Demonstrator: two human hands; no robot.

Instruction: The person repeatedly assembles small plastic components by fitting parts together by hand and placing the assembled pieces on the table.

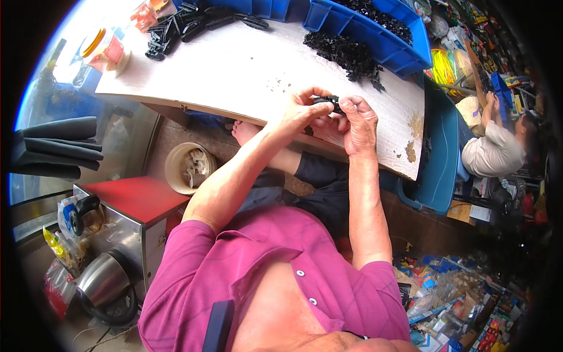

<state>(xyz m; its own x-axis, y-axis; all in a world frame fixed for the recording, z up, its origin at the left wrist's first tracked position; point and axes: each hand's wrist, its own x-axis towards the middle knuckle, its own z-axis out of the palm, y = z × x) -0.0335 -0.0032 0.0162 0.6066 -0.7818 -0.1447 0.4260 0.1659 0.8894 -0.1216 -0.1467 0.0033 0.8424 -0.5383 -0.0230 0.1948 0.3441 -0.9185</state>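
The pale tabletop (193, 73) stretched in front of you, a teal tub (444, 146) standing beside its right edge. A blue bin (387, 50) of small black parts sat at the far right corner, and a stack of longer black pieces (167, 36) lay near the far left corner. Just in front of the bin, a loose heap of small black parts (340, 56) spread across the tabletop.

Your left hand (302, 108) pinched one end of a dark piece (326, 101) between thumb and fingers; your right hand (359, 120) pinched its other end. You held it over the tabletop, close to the near edge; its finer details were hidden by your fingers. With so little tabletop on your side, a slipped pinch could have dropped it to the floor, and pressing too hard or crookedly could have cracked it.
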